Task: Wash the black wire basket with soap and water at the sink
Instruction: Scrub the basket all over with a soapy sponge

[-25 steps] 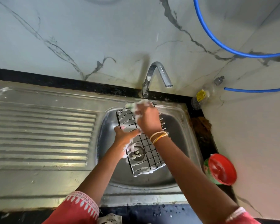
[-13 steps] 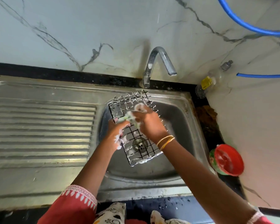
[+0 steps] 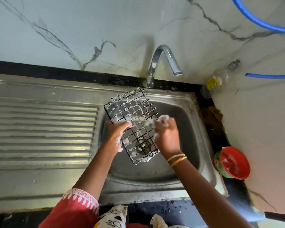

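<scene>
The black wire basket (image 3: 133,122) hangs tilted over the sink (image 3: 184,122) bowl, its wires coated with white suds and its far end reaching toward the tap (image 3: 163,63). The left hand (image 3: 118,134) grips its left edge, fingers curled round the wire. The right hand (image 3: 167,135) is closed on a soapy scrubber (image 3: 163,120) held against the basket's right side. A red-lidded tub (image 3: 232,162) stands to the right of the sink, and a clear bottle (image 3: 215,83) leans in the corner behind it.
</scene>
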